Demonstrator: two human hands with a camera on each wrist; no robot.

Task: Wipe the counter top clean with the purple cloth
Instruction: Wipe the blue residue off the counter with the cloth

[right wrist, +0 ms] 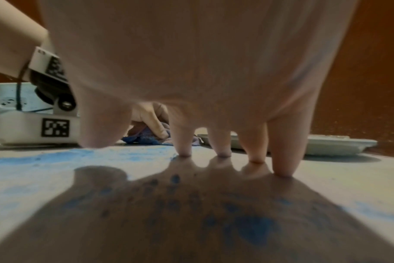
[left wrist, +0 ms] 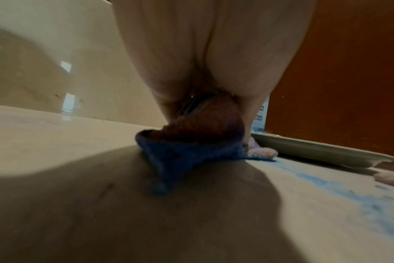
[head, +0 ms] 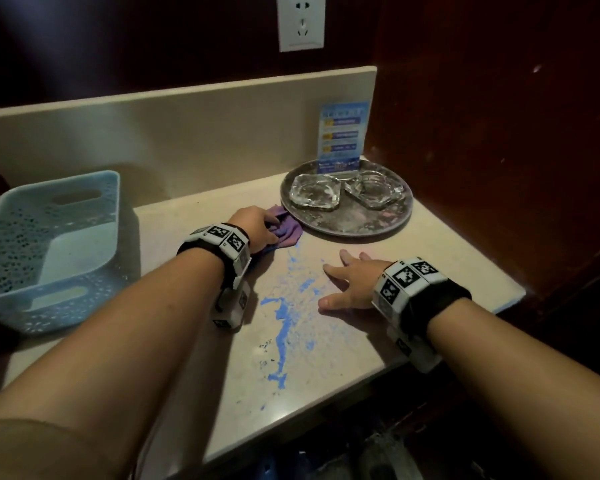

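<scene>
A beige counter top [head: 201,237] carries a long blue smear [head: 284,317] down its middle. My left hand [head: 257,226] grips the bunched purple cloth [head: 290,230] at the far end of the smear, just left of the metal tray. In the left wrist view the cloth [left wrist: 187,153] bulges out beneath my palm, its lower fold stained blue. My right hand [head: 347,282] lies with fingers spread on the counter, right of the smear. Its fingertips [right wrist: 223,153] press the surface over blue specks [right wrist: 247,226].
A round metal tray [head: 347,230] with two glass ashtrays [head: 314,192] and a blue sign card [head: 342,136] stands at the back right. A light blue perforated basket [head: 49,251] sits at the left. A backsplash [head: 174,133] and dark wall enclose the counter; its front edge runs diagonally.
</scene>
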